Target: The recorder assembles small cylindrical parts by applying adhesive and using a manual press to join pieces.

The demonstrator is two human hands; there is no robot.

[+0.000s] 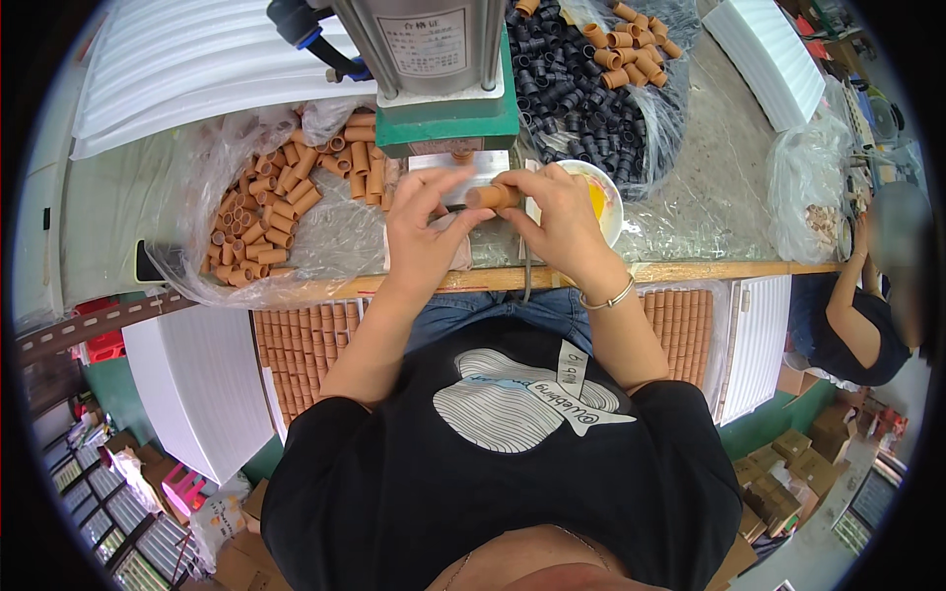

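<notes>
My right hand (564, 219) pinches a short terracotta-brown tube (483, 197) between thumb and fingers, its round end turned toward my left hand. My left hand (424, 231) is partly smeared by motion; its thumb and fingers stand apart, with the thumb tip near the tube's end. A small dark thing (454, 208) shows in that gap, and I cannot tell whether it is held. Just beyond both hands stands a press with a green block (446, 126). Under it, a brown piece (462, 156) sits above a pale metal plate (493, 165).
Loose brown tubes (261, 217) lie on clear plastic at the left. Black fittings (581, 108) and more brown pieces (631, 49) fill a bag beyond my right hand. Beside that hand is a white bowl (613, 212) with something yellow. Another person (857, 305) sits far right.
</notes>
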